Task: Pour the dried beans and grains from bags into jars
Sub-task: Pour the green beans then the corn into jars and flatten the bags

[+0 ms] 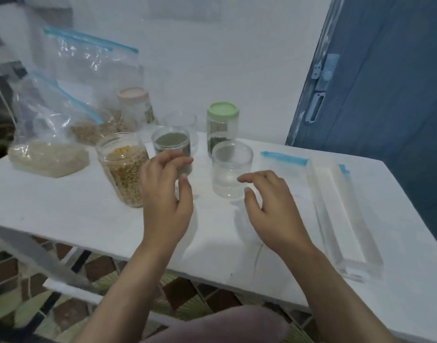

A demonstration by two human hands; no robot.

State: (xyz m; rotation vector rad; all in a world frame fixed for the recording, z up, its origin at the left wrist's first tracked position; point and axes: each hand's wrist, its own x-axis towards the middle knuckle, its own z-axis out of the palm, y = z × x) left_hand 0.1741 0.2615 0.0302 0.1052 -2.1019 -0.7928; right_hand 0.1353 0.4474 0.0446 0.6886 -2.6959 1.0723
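Head view: both hands hover released at frame centre, left hand [164, 191] before the green-grain jar [172, 147], right hand [272, 206] beside the empty jar [231, 168]; grain bags [49, 134] upper left on the tabletop [64, 206]

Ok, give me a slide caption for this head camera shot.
Both hands, left hand and right hand, hover open near an empty jar among filled jars and bags on a white table.

Both bare forearms reach forward from the bottom of the view, the wrists roughly straight. The left hand [165, 194] is raised with its back to the camera, fingers loosely curled and thumb spread, gripping nothing. The right hand [272, 206] hovers palm down, fingers gently bent and spread, thumb apart, holding nothing.
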